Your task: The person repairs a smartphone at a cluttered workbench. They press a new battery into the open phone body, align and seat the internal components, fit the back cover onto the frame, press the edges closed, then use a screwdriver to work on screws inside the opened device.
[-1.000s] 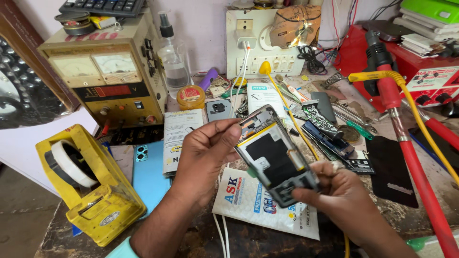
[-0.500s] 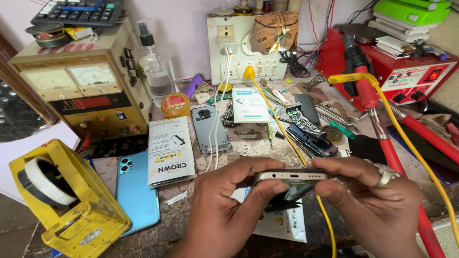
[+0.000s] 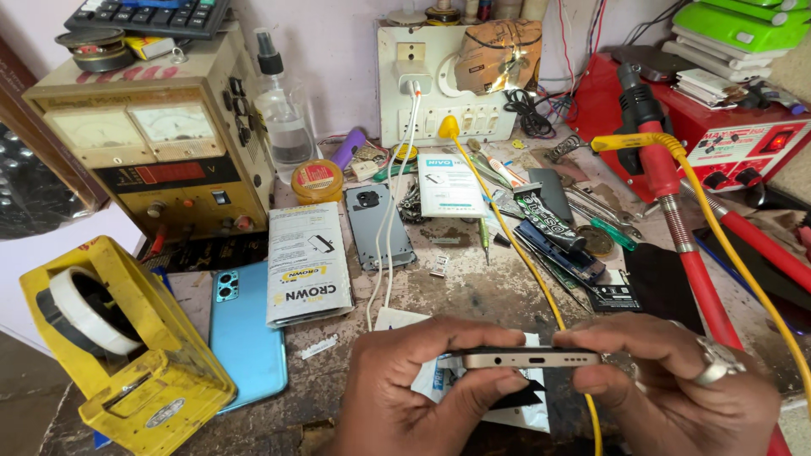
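Note:
Both my hands hold a smartphone point(image 3: 530, 359) flat and edge-on to the camera, its bottom edge with the charging port and speaker holes facing me. My left hand point(image 3: 405, 388) pinches its left end between thumb and fingers. My right hand point(image 3: 676, 384), wearing a silver ring, grips the right end. The phone hovers low over a white printed packet point(image 3: 439, 371) on the worn workbench. A yellow cable point(image 3: 541, 295) runs under my hands.
A light blue phone back point(image 3: 245, 333) and a yellow tape dispenser point(image 3: 118, 355) lie at left, a grey back cover point(image 3: 378, 224) and paper packets in the middle. A beige power supply point(image 3: 160, 143), spray bottle point(image 3: 283, 114), socket board point(image 3: 448, 80), red hot-air tool point(image 3: 676, 211) and several small tools crowd the back.
One second ago the opened phone was tilted up with its inside showing; I have turned it flat and edge-on, and both hands have lowered it toward the bench.

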The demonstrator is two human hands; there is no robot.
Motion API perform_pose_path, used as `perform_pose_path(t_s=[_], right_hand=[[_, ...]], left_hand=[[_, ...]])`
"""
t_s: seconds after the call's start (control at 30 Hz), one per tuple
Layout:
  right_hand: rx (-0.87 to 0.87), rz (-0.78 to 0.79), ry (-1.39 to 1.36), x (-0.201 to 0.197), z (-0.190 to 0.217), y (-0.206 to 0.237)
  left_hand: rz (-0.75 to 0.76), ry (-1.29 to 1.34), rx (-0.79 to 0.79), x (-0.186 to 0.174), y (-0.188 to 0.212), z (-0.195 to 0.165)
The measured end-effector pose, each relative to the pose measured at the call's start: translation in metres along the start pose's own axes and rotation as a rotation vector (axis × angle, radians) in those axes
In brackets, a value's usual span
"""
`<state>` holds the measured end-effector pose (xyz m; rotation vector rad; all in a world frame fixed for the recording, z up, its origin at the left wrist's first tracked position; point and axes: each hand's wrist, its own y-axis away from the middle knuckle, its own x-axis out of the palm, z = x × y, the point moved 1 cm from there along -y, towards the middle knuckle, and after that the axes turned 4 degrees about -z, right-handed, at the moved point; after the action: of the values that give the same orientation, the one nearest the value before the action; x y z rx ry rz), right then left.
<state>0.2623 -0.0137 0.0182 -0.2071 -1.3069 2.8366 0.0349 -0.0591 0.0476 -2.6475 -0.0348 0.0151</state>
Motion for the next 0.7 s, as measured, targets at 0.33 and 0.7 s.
perform_pose_path(t_s=[0.33, 0.7], right_hand=[[0.095, 0.07, -0.009, -0.007, 0.009, -0.002], [-0.018, 0.153, 0.009, -0.01, 0.005, -0.002]], left_hand=[[0.009, 0.01, -0.022, 0.001, 0.004, -0.005], [0.132, 0.015, 0.061, -0.009, 0.001, -0.006]])
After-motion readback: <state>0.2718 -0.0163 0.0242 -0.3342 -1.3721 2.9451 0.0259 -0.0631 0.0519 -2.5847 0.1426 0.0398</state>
